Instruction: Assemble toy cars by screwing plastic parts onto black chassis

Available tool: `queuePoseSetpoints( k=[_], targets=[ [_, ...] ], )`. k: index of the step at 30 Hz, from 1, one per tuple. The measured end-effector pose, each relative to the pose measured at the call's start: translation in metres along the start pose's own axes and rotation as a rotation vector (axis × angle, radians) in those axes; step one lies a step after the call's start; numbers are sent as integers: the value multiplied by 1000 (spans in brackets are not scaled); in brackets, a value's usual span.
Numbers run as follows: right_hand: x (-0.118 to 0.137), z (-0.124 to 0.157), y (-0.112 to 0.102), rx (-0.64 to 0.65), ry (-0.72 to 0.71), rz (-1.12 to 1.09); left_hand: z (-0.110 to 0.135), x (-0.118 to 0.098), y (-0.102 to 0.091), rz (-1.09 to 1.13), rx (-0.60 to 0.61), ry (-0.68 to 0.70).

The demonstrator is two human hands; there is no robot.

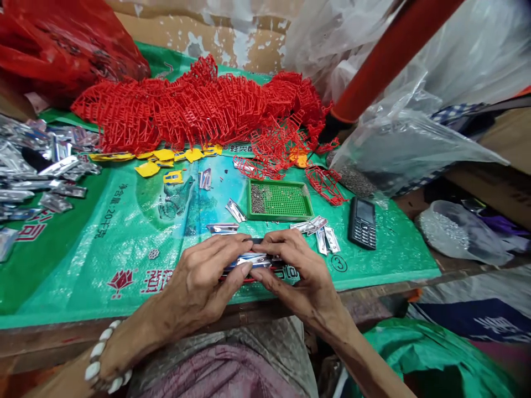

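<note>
My left hand (203, 276) and my right hand (296, 271) meet at the near edge of the table, both pinched on one shiny silver metal piece (251, 260) with a red part under it. Thumbs and fingers press it from both sides. A white bead bracelet (103, 354) circles my left wrist. Just beyond the hands lie loose silver pieces (319, 229) and a green tray (280, 200) with small metal bits in its left part.
A big heap of red plastic frames (199, 108) fills the back of the green woven sheet (124, 232). Silver pieces (37, 171) pile at the left. Yellow parts (157, 160), a black phone (362, 222), plastic bags (398, 138) and an orange pole (385, 55) stand around.
</note>
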State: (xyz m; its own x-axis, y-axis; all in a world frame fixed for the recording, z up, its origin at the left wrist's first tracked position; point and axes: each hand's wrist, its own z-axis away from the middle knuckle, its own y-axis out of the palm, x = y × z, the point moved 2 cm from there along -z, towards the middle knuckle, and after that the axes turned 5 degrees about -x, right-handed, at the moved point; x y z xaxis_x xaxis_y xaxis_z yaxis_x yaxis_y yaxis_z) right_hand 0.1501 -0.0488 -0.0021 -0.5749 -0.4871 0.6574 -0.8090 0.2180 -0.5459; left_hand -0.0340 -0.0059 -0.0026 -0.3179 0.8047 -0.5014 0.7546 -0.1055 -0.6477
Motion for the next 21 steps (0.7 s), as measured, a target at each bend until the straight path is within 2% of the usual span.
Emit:
queuePoseSetpoints(
  k=[3, 7, 9, 12, 14, 16, 18, 21],
  targets=[
    [-4, 6, 3, -62, 95, -96, -2, -1, 0, 8, -23, -13],
    [-5, 15, 1, -122, 133, -146, -5, 4, -1, 16, 43, -101],
    [-5, 16, -10, -147, 117, -115, -7, 7, -1, 23, 88, -151],
    [-7, 6, -38, -231, 143, 21, -10, 10, -2, 96, 138, -210],
    [-14, -10, -60, -349, 257, 83, -13, 10, -3, 156, 161, -262],
    [-23, -34, -76, -467, 333, 12, -16, 11, -4, 184, 187, -320],
    [-31, -64, -87, -569, 275, -113, -18, 11, -5, 197, 216, -352],
    [-38, -113, -90, -570, 126, -319, -18, 11, -6, 201, 242, -352]
  ],
)
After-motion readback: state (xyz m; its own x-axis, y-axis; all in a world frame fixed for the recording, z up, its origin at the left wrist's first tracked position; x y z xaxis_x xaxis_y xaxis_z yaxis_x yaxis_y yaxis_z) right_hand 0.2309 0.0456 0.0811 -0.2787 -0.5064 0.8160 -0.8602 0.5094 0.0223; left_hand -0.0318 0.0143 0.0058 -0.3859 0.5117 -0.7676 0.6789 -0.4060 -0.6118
